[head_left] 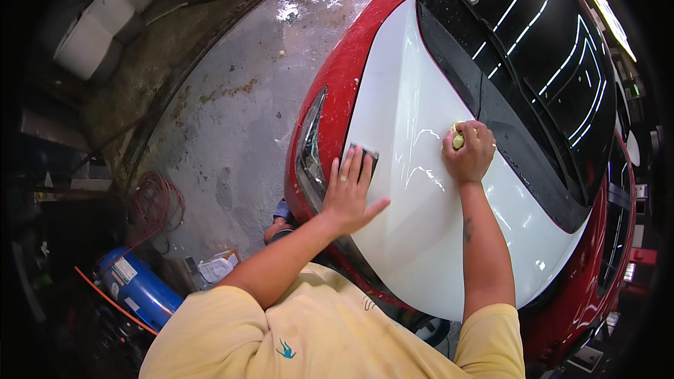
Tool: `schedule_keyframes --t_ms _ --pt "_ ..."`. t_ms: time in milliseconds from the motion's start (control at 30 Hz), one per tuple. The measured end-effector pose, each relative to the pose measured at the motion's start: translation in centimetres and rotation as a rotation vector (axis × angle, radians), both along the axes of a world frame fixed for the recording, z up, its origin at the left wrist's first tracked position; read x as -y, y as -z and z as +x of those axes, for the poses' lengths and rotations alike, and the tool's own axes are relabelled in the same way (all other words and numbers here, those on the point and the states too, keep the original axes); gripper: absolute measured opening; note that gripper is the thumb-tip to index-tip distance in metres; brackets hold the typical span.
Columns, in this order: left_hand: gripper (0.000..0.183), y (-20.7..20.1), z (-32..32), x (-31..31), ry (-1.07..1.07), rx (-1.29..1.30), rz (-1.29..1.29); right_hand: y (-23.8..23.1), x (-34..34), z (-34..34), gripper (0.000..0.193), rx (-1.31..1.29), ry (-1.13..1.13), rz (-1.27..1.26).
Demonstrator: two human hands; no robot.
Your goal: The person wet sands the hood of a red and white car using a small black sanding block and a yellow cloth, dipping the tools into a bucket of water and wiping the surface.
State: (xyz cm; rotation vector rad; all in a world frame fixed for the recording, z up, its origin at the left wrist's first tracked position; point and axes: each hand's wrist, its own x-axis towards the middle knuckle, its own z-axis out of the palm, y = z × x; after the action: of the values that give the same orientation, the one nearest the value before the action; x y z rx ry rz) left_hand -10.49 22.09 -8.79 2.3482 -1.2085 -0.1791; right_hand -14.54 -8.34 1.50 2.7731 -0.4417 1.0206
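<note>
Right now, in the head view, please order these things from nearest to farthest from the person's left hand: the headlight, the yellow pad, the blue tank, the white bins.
From the left hand on the white hood:
1. Headlight, just to its left.
2. Yellow pad, to the right, under the right hand.
3. Blue tank, lower left on the floor.
4. White bins, far upper left.

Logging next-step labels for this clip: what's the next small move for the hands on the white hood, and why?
Probably a short wipe with the right hand down the white hood toward the body. It grips a yellow pad near the hood's upper edge, with most of the panel below it unworked. The left hand lies flat on a dark squeegee-like tool, bracing near the headlight.
</note>
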Motion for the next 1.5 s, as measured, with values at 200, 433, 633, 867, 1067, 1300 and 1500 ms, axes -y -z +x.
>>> schedule_keyframes --t_ms 200,433,633,867,1067,1300,1500 --pt "0.111 -1.2 13.8 8.1 -0.045 -0.012 -0.180 -0.8 -1.0 1.4 0.017 -0.006 -0.033 0.024" --pt "0.112 -5.2 27.8 17.4 0.056 -0.154 -0.189 -1.1 -0.8 1.2 0.019 -0.052 -0.013 0.028" --pt "0.115 -2.7 24.4 16.4 0.060 -0.100 -0.395 -0.9 -0.5 1.5 0.020 -0.092 0.006 0.049" --pt "0.113 -2.3 22.6 13.1 0.175 0.001 -0.343 -0.5 -1.1 0.8 0.021 -0.101 0.068 0.055" --pt "0.111 -4.9 28.1 20.1 0.021 -0.103 -0.409 -0.5 -1.0 2.2 0.022 -0.091 0.095 0.051" --pt "0.115 -2.6 21.5 11.7 0.288 -0.036 -0.368 -0.5 -1.3 0.8 0.022 -0.091 0.118 0.051" --pt "0.106 -5.3 26.3 19.6 -0.002 -0.069 -0.465 -0.6 -1.4 1.6 0.023 -0.098 0.111 0.054"
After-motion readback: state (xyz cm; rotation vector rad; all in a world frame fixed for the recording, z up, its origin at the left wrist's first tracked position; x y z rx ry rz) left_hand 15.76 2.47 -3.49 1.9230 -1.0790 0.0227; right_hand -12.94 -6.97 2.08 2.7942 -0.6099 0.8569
